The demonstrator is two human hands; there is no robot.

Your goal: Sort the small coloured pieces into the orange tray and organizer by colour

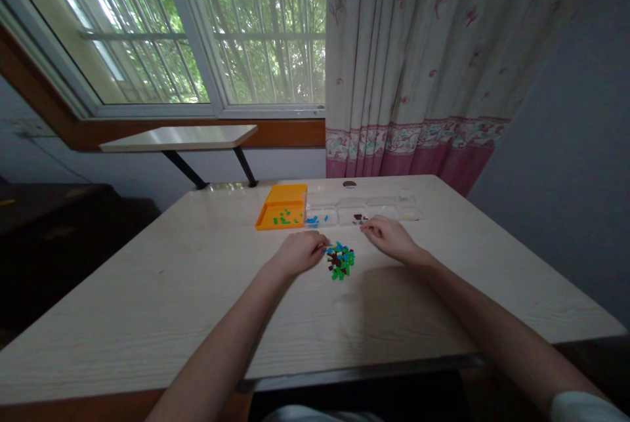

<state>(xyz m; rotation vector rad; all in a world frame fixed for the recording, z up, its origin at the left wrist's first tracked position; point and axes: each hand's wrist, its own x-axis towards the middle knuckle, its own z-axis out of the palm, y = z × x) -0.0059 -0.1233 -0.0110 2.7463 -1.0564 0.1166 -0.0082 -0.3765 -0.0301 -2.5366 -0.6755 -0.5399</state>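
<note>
A small heap of mixed green, blue and brown building bricks (pixel 340 260) lies on the table. At its left edge is my left hand (pixel 302 251), its fingers curled together against the blue and yellow pieces; whatever it pinches is too small to make out. My right hand (pixel 391 237) is closed, fingertips at the front edge of a clear plastic tray compartment (pixel 347 220) with brown bricks (pixel 359 217) in it. Anything between those fingertips is hidden. Left of these, blue bricks (pixel 313 220) lie in another clear compartment, and green bricks (pixel 284 218) lie in an open orange box (pixel 287 193).
More clear compartments (pixel 408 212) continue to the right, one with a small yellow piece. Behind them a dark round disc (pixel 349 184) is set in the pale wooden table (pixel 197 277). A raised shelf (pixel 182 138) on black legs stands at the back left, below the window.
</note>
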